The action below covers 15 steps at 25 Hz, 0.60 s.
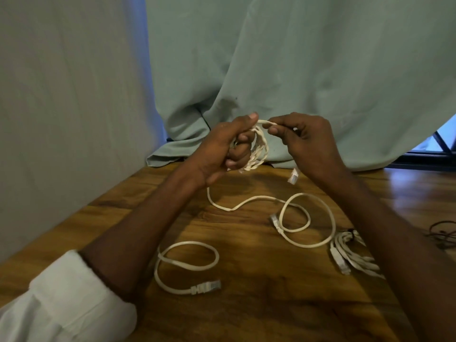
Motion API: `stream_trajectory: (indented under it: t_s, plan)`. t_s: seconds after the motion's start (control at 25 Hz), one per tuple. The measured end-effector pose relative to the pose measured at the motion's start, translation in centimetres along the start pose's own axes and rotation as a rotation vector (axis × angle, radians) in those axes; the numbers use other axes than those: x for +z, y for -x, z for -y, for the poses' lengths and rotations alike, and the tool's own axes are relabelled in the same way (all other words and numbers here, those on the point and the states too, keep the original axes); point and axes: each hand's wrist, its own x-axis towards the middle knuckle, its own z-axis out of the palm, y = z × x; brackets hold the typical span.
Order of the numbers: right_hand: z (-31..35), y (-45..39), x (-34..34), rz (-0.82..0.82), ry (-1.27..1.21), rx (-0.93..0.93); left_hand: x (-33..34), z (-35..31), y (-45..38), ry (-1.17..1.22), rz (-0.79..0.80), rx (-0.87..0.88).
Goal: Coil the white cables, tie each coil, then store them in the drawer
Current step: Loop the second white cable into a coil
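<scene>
A small coil [256, 149] is held up by the left hand [222, 151] — its end is pinched by the right hand [301, 137]. The cable looks light and bendy, best held at the loops.

We find no writing, label, brand, number or sign that we can read anywhere here, neither on the white cables [308, 218] and their plugs, nor on the wooden table [246, 304], nor on the cloth [296, 70]
</scene>
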Motion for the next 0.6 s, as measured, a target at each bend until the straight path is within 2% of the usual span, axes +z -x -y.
stream_trajectory:
  t_s: [0.24,0.4,0.48,0.6]
  plan:
    - [1.3,1.7,2.4,0.128,0.252,0.045,-0.8,-0.1,-0.7,0.337,-0.171,-0.012]
    - [2.0,2.4,3.8,0.038,0.115,0.149,-1.6,0.2,-1.1,0.526,-0.287,-0.019]
    - [2.0,2.5,4.0,0.013,0.165,0.105,-1.9,0.5,-1.2,0.566,-0.304,-0.01]
    - [1.9,2.6,4.3,0.114,0.229,0.036,-1.9,0.7,-1.3,0.537,-0.352,0.007]
